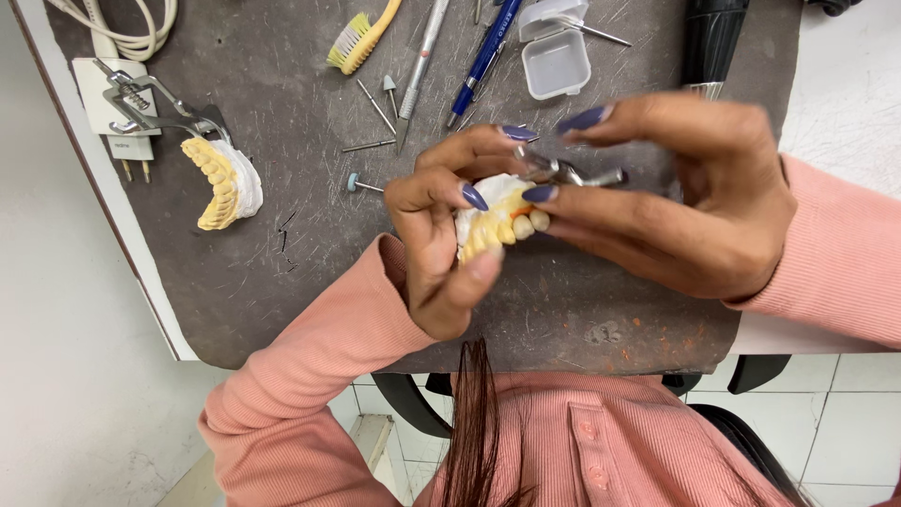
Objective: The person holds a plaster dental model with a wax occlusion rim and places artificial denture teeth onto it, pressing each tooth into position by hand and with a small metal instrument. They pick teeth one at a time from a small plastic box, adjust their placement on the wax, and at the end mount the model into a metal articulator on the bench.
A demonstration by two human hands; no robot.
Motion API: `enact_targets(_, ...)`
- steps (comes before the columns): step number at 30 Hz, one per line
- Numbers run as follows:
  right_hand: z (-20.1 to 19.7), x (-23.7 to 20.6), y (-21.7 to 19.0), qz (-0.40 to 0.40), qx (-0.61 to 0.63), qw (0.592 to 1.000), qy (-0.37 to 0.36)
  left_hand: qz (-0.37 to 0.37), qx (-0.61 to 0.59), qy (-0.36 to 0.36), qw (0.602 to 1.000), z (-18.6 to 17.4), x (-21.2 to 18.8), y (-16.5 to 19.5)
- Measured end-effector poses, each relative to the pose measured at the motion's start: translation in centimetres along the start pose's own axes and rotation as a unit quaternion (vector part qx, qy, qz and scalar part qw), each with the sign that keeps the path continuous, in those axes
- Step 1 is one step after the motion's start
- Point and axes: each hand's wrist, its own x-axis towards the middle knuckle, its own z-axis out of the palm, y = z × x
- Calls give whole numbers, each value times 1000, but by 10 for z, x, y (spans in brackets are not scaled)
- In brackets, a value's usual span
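- Gripping a white plaster dental model with yellow wax teeth (496, 225), the left hand (441, 244) has thumb and fingers clamped around it, above the near middle of the dark grey scuffed work mat (310, 272).
- The right hand (685, 197) pinches a small silver metal instrument (572, 175) between thumb and fingers — its tip rests at the top of the model, by an orange patch of wax.
- A second white plaster model with a yellow wax arch (223, 181) lies on the mat's left part, well apart from the hands, touching a grey metal articulator frame (150, 103).
- Small metal burs (375, 105) lie scattered on the mat between that model and the hands.
- Farther back lie a yellow toothbrush with green and white bristles (361, 38), a blue pen (484, 58) and an open clear plastic box (556, 49) — all near the mat's far edge.
- Pink ribbed sleeves (310, 376) cover both arms.
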Motion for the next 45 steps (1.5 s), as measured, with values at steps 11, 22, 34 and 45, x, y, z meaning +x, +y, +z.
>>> enact_targets(11, 18, -33, 5, -72, 197, 978, 11, 115, 145, -33, 982, 2, 9, -1)
enact_targets(22, 18, -17, -1, 129, 120, 984, -6, -111, -8, -62, 992, -17, 18, 25)
enact_targets(34, 14, -19, 5, -4, 141, 990, 1, -90, -55, -5, 994, -15, 15, 10)
enact_targets(45, 24, -10, 0, -162, 64, 982, 69, -146, -89, -61, 983, -10, 11, 0)
